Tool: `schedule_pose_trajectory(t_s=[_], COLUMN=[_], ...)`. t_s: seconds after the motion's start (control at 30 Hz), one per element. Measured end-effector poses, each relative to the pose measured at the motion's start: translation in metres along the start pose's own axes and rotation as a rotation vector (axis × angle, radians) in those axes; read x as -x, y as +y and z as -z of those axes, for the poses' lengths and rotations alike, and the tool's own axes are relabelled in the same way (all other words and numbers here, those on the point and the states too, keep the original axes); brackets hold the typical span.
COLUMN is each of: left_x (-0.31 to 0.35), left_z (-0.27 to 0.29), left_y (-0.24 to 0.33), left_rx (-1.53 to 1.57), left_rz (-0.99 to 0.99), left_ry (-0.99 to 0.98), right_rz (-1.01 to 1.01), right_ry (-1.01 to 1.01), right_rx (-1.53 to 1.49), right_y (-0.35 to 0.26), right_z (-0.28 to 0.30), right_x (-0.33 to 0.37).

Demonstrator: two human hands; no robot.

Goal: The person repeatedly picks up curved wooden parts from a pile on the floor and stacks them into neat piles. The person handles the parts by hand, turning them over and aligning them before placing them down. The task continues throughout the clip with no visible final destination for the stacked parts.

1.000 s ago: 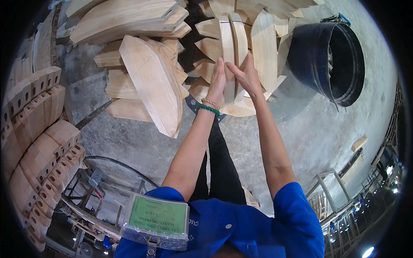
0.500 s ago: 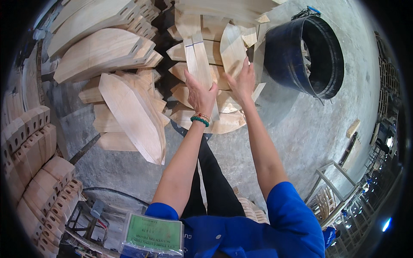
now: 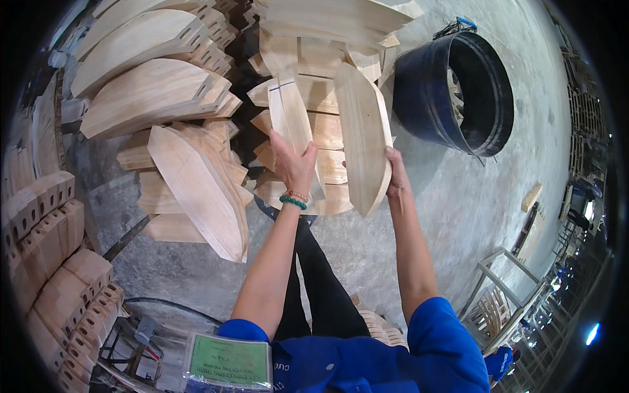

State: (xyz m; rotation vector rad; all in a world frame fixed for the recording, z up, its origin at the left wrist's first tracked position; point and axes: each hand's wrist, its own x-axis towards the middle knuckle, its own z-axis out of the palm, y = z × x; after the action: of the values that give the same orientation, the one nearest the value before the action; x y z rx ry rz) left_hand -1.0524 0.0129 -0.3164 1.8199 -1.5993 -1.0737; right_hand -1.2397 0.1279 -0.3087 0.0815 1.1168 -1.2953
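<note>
My left hand [image 3: 293,165] is closed round the lower end of a narrow, pale wooden strip [image 3: 289,112] with a dark line across its top. My thumb lies at the strip's right side; the other fingers are partly hidden. In my right hand [image 3: 398,173] is a broad, curved wooden board [image 3: 365,141], its thumb on the right edge and its fingers mostly hidden behind. The board is tilted upright, beside the strip and apart from it. Under both lies a stack of similar curved wooden pieces [image 3: 327,124].
More curved boards [image 3: 141,98] with slotted ends are piled at the left, and pointed ones [image 3: 196,190] lie below them. A black bucket [image 3: 422,98] stands on the concrete floor at the right. Holed wooden blocks [image 3: 69,275] fill the lower left. A metal frame [image 3: 504,288] stands lower right.
My right hand has taken hold of the curved board and brought it nearer, off the stack. My left hand and the strip have shifted slightly left and nearer.
</note>
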Motion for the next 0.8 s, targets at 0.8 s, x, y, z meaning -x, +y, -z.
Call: schedule_pose_trajectory(t_s=[0.8], left_x=[0.028], left_z=[0.020], left_y=[-0.040], left_rx=[-0.171], left_rz=[0.070], left_ry=[0.044], right_rz=[0.598], right_ry=[0.326], right_rx=[1.089], right_y=[0.064], right_z=[-0.087], right_x=[0.004])
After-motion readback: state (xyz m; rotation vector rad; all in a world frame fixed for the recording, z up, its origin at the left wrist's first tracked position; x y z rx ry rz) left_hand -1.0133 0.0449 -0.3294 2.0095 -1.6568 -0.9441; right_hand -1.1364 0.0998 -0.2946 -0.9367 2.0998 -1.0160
